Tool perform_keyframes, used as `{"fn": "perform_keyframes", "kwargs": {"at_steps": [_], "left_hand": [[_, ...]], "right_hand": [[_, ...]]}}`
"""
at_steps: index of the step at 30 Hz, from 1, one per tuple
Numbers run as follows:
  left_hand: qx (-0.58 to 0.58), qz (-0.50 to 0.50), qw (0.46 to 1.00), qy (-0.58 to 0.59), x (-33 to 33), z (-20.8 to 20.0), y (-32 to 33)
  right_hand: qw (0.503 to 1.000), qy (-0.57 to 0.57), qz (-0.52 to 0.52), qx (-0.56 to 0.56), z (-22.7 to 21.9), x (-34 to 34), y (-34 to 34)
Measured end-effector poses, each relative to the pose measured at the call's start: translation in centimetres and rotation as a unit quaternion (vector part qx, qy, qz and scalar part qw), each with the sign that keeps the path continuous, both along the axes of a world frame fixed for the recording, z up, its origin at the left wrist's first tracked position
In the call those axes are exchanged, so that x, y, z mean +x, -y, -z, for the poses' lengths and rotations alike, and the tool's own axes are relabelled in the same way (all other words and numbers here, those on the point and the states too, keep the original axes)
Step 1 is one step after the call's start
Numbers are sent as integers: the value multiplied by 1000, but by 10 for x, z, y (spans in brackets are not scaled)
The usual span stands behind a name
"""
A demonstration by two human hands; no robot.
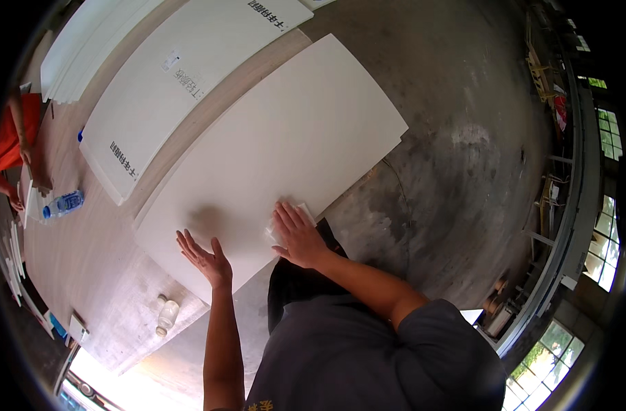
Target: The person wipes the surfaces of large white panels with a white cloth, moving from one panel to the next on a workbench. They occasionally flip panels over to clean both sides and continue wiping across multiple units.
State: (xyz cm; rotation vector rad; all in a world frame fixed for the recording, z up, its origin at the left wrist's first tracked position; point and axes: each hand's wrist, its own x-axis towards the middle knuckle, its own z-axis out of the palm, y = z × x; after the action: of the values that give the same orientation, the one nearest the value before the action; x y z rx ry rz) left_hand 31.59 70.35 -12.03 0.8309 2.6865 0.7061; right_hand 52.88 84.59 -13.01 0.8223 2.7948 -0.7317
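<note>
A large white board (279, 130) lies slantwise in front of me, and its edges show that it rests on at least one more sheet. My right hand (299, 236) presses down near the board's near right edge, fingers stretched over a crumpled white cloth (304, 210). Most of that cloth is hidden by the palm and fingers; it could be tissue. My left hand (207, 259) is open above the board's near left part, holding nothing, thumb apart from the fingers. A soft shadow falls on the board beyond it.
Printed white boards (155, 96) lie beyond on the wooden table (87, 274). A clear bottle (167, 315) lies at the near left, a blue-capped water bottle (64, 204) farther left. A person in orange (17, 133) works at the far left. Concrete floor (457, 178) spreads right, with a thin cable.
</note>
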Motion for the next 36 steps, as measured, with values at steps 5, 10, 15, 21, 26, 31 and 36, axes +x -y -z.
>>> {"fn": "perform_keyframes", "kwargs": {"at_steps": [5, 10, 15, 21, 26, 31, 36], "left_hand": [[-147, 91, 969, -174, -13, 45, -44], [-161, 110, 961, -196, -16, 48, -44], [-168, 117, 961, -187, -15, 44, -43], [-154, 119, 967, -165, -14, 41, -44], [-163, 119, 968, -152, -17, 36, -50], [-160, 95, 973, -137, -11, 35, -53], [-161, 103, 974, -124, -13, 29, -54]], "right_hand": [[943, -5, 270, 196, 19, 84, -220], [884, 54, 408, 221, 29, 59, -236], [952, 81, 287, 70, 7, 58, -185], [891, 42, 405, 202, 27, 41, -327], [920, -39, 330, 209, 26, -107, -422], [940, -35, 299, 160, 31, -78, -432], [897, 2, 399, 188, 51, -39, -435]]}}
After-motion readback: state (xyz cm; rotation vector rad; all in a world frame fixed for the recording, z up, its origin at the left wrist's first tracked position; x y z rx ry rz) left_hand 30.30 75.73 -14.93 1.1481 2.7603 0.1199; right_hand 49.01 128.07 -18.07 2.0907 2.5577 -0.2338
